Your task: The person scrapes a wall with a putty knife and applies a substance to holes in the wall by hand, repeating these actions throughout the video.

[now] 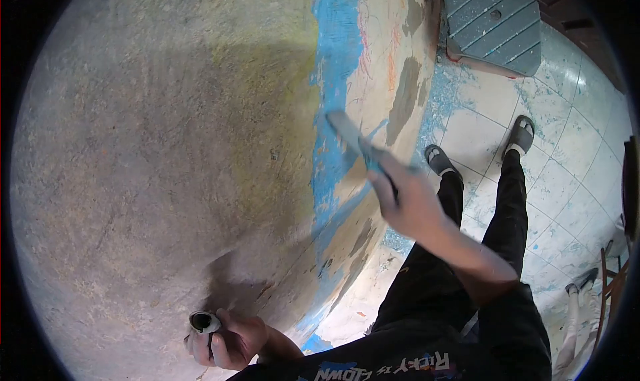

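Note:
My right hand [412, 201] is wrapped round the handle of a paint scraper [345, 130]. The tool's flat blade lies over a strip of blue paint [331, 68] on the wall, and the hand is slightly blurred. At lower left, my left hand [230, 344] grips a short pale tube with a dark round end [203, 322], close to a stretch of bare, rough grey wall [147, 154]. The fingers hide most of that tube, and I cannot tell what it is.
Cream paint with scribbles [377, 41] and grey patches borders the blue strip. A speckled grey plastic step stool [493, 28] stands on the tiled floor [477, 128], among blue paint flakes. My sandalled feet [520, 136] are below. Another person's legs [572, 321] show at lower right.

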A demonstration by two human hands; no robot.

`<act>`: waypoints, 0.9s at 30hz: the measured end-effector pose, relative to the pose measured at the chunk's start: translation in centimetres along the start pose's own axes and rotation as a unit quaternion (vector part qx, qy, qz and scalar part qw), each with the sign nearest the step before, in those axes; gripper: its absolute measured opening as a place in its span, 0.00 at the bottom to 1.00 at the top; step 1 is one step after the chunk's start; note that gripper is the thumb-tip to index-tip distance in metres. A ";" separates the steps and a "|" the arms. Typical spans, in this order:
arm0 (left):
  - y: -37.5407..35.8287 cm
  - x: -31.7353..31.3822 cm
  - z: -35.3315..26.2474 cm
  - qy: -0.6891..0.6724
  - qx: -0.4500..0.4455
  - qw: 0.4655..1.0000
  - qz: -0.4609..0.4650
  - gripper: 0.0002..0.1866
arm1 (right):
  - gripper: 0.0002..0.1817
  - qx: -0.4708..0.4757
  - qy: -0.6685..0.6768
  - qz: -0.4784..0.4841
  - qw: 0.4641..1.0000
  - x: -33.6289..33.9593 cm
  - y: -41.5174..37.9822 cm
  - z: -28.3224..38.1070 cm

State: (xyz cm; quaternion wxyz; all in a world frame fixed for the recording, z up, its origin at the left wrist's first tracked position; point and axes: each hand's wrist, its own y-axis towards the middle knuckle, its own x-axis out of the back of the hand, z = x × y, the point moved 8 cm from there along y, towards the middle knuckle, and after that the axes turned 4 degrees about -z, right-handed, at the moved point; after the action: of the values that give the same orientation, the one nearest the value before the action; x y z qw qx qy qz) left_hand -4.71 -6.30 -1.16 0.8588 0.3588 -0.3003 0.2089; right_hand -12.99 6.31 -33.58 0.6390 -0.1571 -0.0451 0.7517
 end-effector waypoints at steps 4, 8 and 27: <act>0.3 -0.3 -0.2 0.023 0.010 1.000 0.010 0.19 | 0.26 -0.030 -0.019 -0.013 0.999 0.9 1.7 0.4; 0.1 -0.5 -0.1 0.016 0.041 0.999 -0.003 0.21 | 0.22 0.014 -0.008 -0.136 0.991 3.9 8.5 0.5; 0.1 -0.2 -0.1 -0.005 0.010 1.000 -0.013 0.18 | 0.24 -0.029 0.021 -0.040 0.999 -2.2 -2.1 -1.9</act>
State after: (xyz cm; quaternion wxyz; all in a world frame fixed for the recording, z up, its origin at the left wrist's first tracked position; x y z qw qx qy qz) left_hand -4.86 -6.24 -1.28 0.8566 0.3720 -0.2975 0.1984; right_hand -10.16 4.27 -34.41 0.6643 -0.1893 -0.0591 0.7207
